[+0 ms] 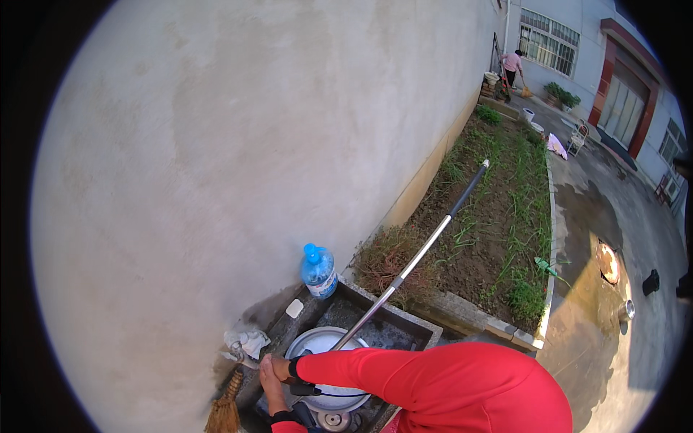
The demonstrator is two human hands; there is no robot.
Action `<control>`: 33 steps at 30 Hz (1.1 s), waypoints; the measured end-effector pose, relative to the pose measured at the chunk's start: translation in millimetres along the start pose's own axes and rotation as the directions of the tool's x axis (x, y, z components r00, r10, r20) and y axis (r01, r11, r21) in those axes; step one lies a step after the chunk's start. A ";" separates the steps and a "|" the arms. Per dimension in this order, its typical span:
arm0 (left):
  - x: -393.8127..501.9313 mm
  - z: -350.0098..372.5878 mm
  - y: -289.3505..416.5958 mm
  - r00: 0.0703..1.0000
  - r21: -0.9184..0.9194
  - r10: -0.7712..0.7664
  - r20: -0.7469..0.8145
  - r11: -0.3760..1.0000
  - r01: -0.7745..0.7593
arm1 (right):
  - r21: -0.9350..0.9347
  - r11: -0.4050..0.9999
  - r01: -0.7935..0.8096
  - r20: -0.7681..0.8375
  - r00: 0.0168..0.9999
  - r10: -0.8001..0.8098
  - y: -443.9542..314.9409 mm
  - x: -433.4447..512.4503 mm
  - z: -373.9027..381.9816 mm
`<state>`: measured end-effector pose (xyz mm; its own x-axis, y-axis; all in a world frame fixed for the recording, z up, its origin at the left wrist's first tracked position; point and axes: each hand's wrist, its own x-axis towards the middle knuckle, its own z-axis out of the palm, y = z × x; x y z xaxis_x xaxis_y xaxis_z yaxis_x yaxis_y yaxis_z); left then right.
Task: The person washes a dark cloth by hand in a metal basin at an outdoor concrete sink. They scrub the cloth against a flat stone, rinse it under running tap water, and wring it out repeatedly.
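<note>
My left hand (269, 382) and my right hand (281, 368) meet over the left side of a stone sink (430, 331). They touch each other beside a tap (248, 361) partly wrapped in white cloth (252, 343). Their fingers overlap, so whether anything is held between them is hidden. Below my right forearm lies a round metal basin (303, 340) with pale contents. A mop's metal pole (417, 258) slants up out of the basin, its head out of sight. Close by my left wrist, a smaller round metal lid or pot (333, 421) is partly visible.
A blue plastic jug (319, 275) and a white soap bar or dish (294, 308) rest on the sink's rim by the wall (206, 178). A straw brush (224, 406) leans at lower left. Beyond lies a planted bed (487, 216); farther, a person (511, 67) sweeps.
</note>
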<state>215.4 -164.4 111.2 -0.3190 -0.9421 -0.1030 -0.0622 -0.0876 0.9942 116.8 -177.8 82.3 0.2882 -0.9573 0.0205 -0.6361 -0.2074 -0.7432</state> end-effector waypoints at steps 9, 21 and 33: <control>-7.2 6.5 9.4 0.992 0.093 0.127 0.013 0.987 -0.128 | 0.081 0.985 -0.151 0.049 0.988 0.148 -16.0 -12.8 -34.0; 11.9 17.0 23.2 0.994 -0.062 -0.079 0.073 0.995 0.084 | 0.057 0.994 -0.091 -0.103 0.990 0.097 -2.1 -0.8 -18.2; -1.5 9.0 17.4 0.998 -0.011 -0.053 -0.034 0.999 0.053 | 0.207 0.969 -0.132 -0.080 0.985 0.151 -9.3 -2.9 -17.2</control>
<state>206.3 -161.7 128.4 -0.2828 -0.9466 -0.1545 -0.0690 -0.1406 0.9877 109.6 -176.5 100.6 0.1308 -0.9907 -0.0386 -0.5061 -0.0333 -0.8618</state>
